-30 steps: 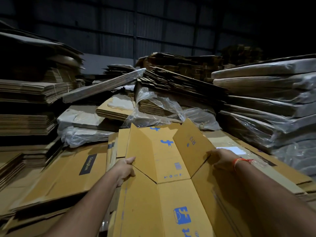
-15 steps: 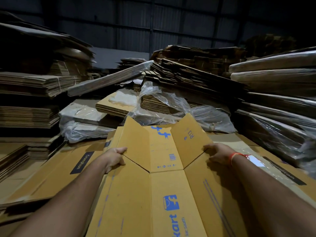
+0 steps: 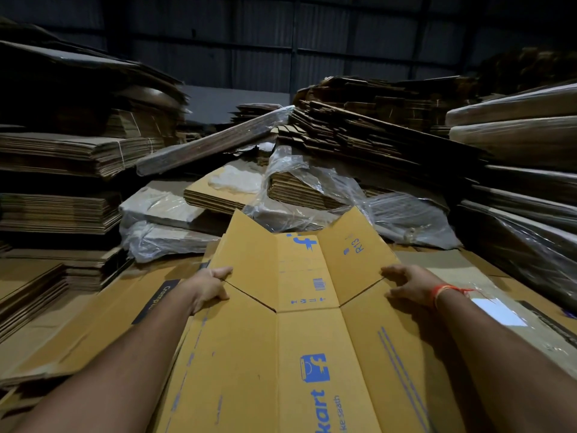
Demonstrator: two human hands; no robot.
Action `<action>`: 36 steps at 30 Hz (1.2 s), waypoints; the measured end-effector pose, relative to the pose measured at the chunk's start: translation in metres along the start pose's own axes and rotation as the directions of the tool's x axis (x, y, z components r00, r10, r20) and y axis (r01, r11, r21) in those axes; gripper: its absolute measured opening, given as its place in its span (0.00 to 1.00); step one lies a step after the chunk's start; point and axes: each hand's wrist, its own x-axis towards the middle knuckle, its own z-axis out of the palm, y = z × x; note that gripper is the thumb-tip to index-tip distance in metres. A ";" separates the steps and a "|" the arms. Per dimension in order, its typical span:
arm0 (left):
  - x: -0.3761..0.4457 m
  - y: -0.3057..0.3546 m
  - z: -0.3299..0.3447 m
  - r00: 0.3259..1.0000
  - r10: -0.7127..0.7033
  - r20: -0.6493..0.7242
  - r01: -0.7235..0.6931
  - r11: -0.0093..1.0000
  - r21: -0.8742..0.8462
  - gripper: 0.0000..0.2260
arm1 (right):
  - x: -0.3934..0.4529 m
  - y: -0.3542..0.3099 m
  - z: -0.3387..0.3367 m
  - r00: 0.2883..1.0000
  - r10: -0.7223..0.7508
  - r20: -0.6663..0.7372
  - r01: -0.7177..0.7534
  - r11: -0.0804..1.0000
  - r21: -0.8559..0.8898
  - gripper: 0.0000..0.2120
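Note:
A flattened yellow-brown cardboard box [image 3: 307, 339] with blue print lies lengthwise in front of me, its side panels and far flaps bent upward like a trough. My left hand [image 3: 209, 287] grips the box's left edge at the slit between panel and flap, thumb on top. At the matching slit on the right edge, my right hand [image 3: 412, 285], with an orange thread at the wrist, holds the box with curved fingers.
Stacks of flat cartons [image 3: 62, 157] rise at the left. Plastic-wrapped bundles [image 3: 515, 195] stand at the right, and loose plastic film over bundles [image 3: 312, 189] lies just beyond the box. More flat cartons [image 3: 103, 317] lie under and beside it. A dark corrugated wall is behind.
The side panels have spread wider and lower, and my hands have moved further apart with them. The box reaches further toward me in view.

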 end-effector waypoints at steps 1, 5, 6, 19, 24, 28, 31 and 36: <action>0.005 -0.002 -0.002 1.000 0.000 0.000 0.000 0.999 0.032 0.34 | 0.003 0.001 0.002 1.000 0.004 -0.005 -0.004 1.000 -0.008 0.33; 0.018 -0.014 -0.010 1.000 -0.006 -0.030 0.015 0.951 0.308 0.32 | 0.013 0.006 0.015 0.999 0.009 -0.033 -0.011 0.997 -0.080 0.35; 0.020 -0.020 -0.009 0.999 -0.017 -0.032 0.028 0.934 0.357 0.32 | 0.016 0.009 0.020 0.999 0.019 -0.035 -0.023 0.993 -0.112 0.36; 0.066 -0.084 0.016 0.975 -0.059 -0.215 0.166 0.838 0.520 0.38 | 0.045 0.039 0.108 0.964 0.149 -0.222 -0.228 0.891 -0.393 0.31; 0.063 -0.085 0.037 0.974 -0.074 -0.216 0.192 0.780 0.596 0.38 | 0.047 0.042 0.114 0.961 0.145 -0.238 -0.233 0.886 -0.402 0.31; 0.067 -0.086 0.040 0.975 -0.075 -0.209 0.190 0.769 0.610 0.40 | 0.048 0.043 0.115 0.959 0.146 -0.245 -0.239 0.880 -0.411 0.31; 0.067 -0.087 0.039 0.977 -0.069 -0.200 0.180 0.764 0.619 0.39 | 0.047 0.041 0.114 0.961 0.149 -0.234 -0.239 0.875 -0.420 0.31; 0.064 -0.086 0.039 0.976 -0.048 -0.213 0.173 0.764 0.621 0.39 | 0.046 0.041 0.112 0.961 0.147 -0.233 -0.235 0.879 -0.416 0.32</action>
